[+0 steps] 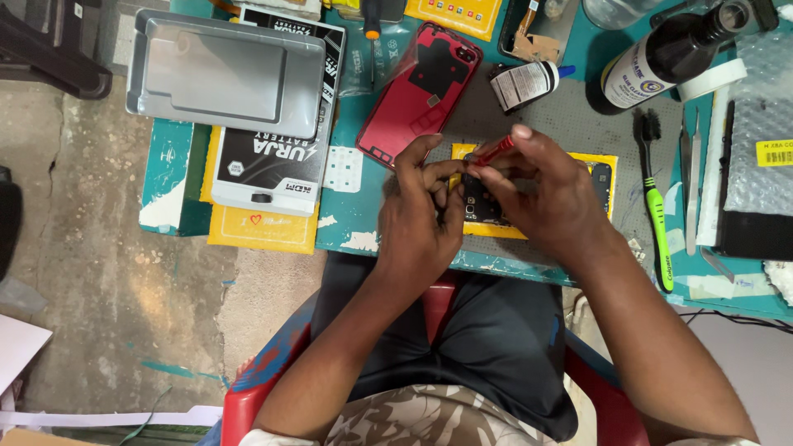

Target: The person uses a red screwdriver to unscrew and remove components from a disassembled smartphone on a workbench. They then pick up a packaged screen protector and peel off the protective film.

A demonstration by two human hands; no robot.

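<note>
Carefully, my right hand (549,194) pinches a slim red screwdriver (494,152) over the fragile opened phone (483,202); my left hand (421,215) clamps its edge.

two bottles (529,84) (669,54), one toothbrush (657,206), one red screwdriver (493,152)

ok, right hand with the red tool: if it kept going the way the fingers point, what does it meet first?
The right hand points left, toward the left hand, whose fingertips sit right at the red tool over the opened phone. It would likely meet those fingers first; depth is unclear.
</note>
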